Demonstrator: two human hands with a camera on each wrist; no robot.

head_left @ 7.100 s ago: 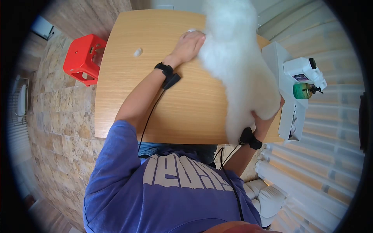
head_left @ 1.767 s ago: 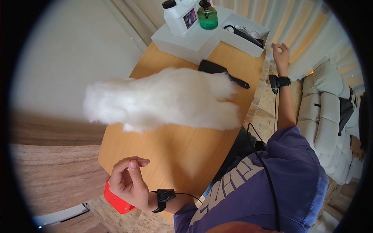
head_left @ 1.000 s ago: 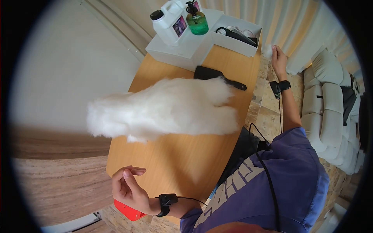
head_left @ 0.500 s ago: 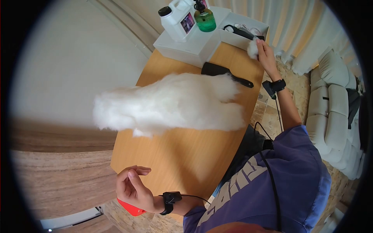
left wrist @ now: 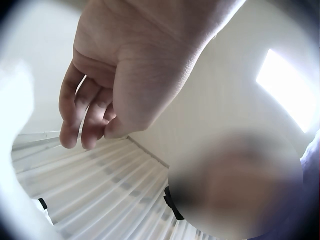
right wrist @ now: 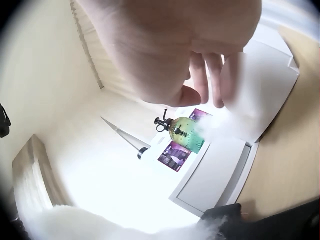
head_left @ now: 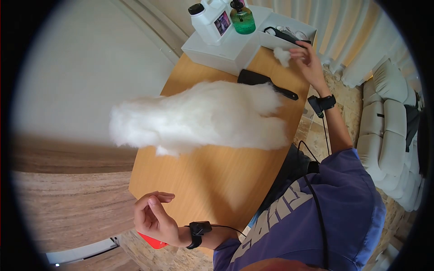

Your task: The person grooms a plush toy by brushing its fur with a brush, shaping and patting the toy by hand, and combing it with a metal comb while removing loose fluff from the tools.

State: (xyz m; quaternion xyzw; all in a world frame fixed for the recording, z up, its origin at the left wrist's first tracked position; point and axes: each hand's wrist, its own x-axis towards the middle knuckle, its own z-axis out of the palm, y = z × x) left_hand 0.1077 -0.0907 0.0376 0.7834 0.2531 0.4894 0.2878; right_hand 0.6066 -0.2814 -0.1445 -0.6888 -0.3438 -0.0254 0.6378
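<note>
A long, fluffy white furry body (head_left: 203,117), like an animal figure, lies across the wooden table (head_left: 190,180). Beyond it, my right hand (head_left: 311,67) reaches over the table's right end with its fingers spread. A small tuft of white fluff (head_left: 282,56) is right at those fingertips, beside the open white box; no fingers curl round it. Over the table's left end my left hand (head_left: 156,219) is held up, fingers loosely bent and holding nothing. In the left wrist view, the left hand (left wrist: 125,70) hangs relaxed with gaps between its fingers.
A black flat-headed tool (head_left: 255,77) with a handle lies behind the furry body. A white jug (head_left: 210,25) and a green pump bottle (head_left: 243,20) stand on a white box (head_left: 217,56). An open box (head_left: 275,43) holds a black item. A red stool (head_left: 153,241) is below.
Earlier both hands were at the furry body, which has since been turned. Lately my right hand brought the fluff tuft from beyond the table edge, then loosened its fingers. The left hand stays nearly still.
</note>
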